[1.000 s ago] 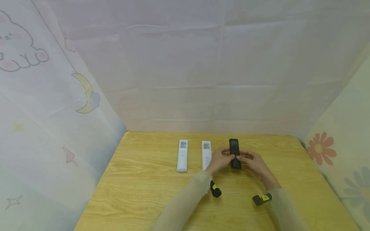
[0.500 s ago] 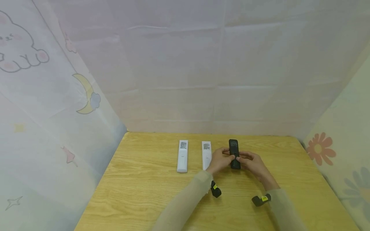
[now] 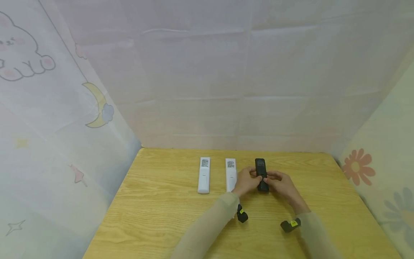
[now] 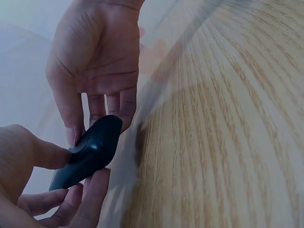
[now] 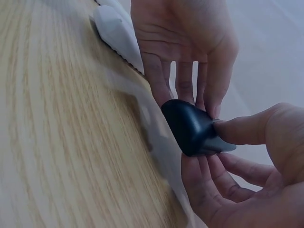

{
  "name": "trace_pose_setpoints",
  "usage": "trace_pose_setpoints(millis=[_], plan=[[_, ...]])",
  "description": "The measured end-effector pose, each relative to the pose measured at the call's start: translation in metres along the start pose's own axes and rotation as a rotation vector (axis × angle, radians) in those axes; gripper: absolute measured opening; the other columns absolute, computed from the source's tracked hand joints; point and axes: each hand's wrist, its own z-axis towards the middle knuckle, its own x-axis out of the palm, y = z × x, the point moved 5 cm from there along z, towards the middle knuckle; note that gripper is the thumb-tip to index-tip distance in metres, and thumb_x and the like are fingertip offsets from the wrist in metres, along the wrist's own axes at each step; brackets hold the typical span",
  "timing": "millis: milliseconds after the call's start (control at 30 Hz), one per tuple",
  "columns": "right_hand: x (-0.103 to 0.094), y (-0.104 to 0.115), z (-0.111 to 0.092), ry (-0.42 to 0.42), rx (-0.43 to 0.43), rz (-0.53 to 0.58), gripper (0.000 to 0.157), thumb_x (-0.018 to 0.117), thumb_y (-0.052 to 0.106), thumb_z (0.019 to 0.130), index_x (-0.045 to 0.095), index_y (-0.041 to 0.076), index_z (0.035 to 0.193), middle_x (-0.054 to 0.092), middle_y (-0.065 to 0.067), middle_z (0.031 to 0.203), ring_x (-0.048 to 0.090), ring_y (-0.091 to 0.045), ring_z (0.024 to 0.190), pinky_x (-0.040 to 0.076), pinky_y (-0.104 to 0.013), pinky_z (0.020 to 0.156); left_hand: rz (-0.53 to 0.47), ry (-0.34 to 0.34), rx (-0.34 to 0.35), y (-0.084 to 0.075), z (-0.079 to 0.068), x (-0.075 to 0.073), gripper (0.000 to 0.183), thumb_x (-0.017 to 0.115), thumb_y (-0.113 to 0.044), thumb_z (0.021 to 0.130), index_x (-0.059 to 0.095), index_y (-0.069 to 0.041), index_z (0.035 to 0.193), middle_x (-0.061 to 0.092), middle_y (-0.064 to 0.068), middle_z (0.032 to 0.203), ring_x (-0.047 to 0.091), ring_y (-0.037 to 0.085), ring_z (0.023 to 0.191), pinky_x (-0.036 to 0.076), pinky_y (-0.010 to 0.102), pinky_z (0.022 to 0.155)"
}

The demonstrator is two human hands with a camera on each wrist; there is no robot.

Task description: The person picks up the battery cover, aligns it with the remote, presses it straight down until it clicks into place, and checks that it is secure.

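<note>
A black remote control (image 3: pixel 260 168) is held between both hands, back side up, with its long end pointing away. My left hand (image 3: pixel 246 181) pinches its left edge, thumb on the back and fingers underneath. From the other side my right hand (image 3: pixel 284 185) grips it the same way, the two thumbs close together near the middle. In the left wrist view the black remote (image 4: pixel 92 149) appears raised off the tabletop, fingers curled below it. The right wrist view shows the end of the black remote (image 5: pixel 192 126) between both sets of fingers.
Two white remotes lie back side up to the left: one (image 3: pixel 204 176) farther off, another (image 3: pixel 231 169) beside my left hand, partly covered by it. The wooden table (image 3: pixel 155 201) meets a pale cloth wall (image 3: pixel 200 118) at its far edge. Each wrist carries a small black camera.
Both hands and the black remote have shifted slightly toward me and a little left. The grip looks the same, and the white remotes have stayed in place.
</note>
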Motion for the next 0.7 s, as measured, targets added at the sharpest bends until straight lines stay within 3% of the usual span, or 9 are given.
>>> trace_pose_setpoints(millis=[267, 700], plan=[[0.0017, 0.0004, 0.0018, -0.004, -0.012, -0.059, 0.058, 0.067, 0.02, 0.108, 0.046, -0.011, 0.152, 0.057, -0.034, 0.141, 0.071, -0.032, 0.114, 0.065, -0.036, 0.088, 0.012, 0.008, -0.008, 0.002, -0.0005, 0.0008, 0.044, 0.08, -0.029, 0.097, 0.07, -0.012, 0.136, 0.075, 0.0, 0.113, 0.07, 0.016, 0.107, 0.061, 0.035, 0.092], [0.0088, -0.0007, 0.007, -0.024, -0.041, -0.168, 0.051, 0.066, 0.015, 0.106, 0.052, -0.015, 0.146, 0.062, -0.034, 0.134, 0.072, -0.038, 0.114, 0.066, -0.036, 0.084, 0.037, 0.031, 0.012, 0.0054, 0.0027, 0.0006, 0.04, 0.079, -0.023, 0.097, 0.071, -0.005, 0.132, 0.077, 0.0, 0.102, 0.071, 0.008, 0.089, 0.061, 0.025, 0.078]])
